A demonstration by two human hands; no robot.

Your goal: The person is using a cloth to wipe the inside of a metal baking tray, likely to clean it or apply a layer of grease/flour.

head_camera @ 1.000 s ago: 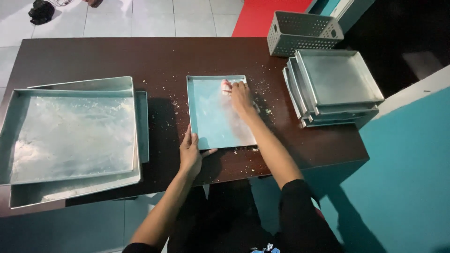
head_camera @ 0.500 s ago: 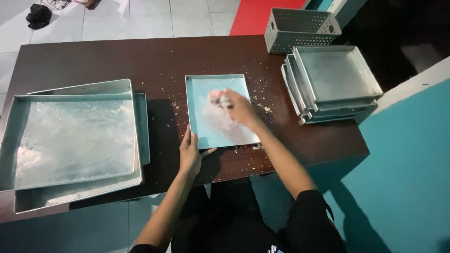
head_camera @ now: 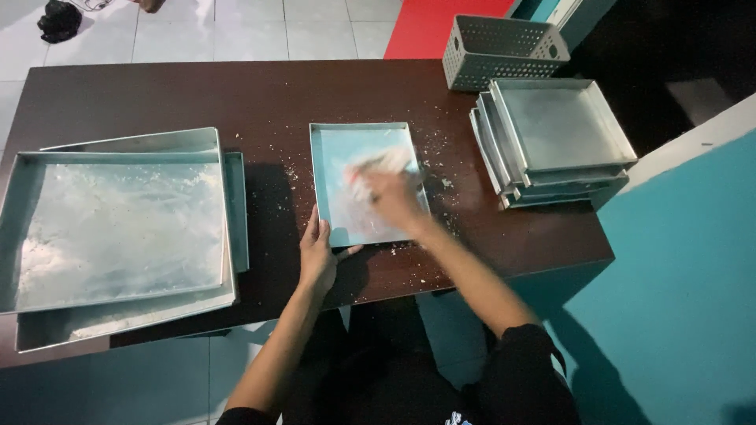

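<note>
A small square metal baking pan lies in the middle of the dark brown table. My left hand rests on the pan's near left corner, thumb over the rim, holding it steady. My right hand is inside the pan, fingers closed on a small white wad that is blurred with motion; the wad looks like paper or cloth. The pan's floor is smeared whitish.
Two large smeared metal pans are stacked at the left. A stack of several small square pans stands at the right, a grey perforated basket behind it. White crumbs are scattered around the middle pan.
My right hand has moved from the pan's far right corner toward the middle and nearer to me, rubbing across the pan floor. The left hand and the pan have stayed put.
</note>
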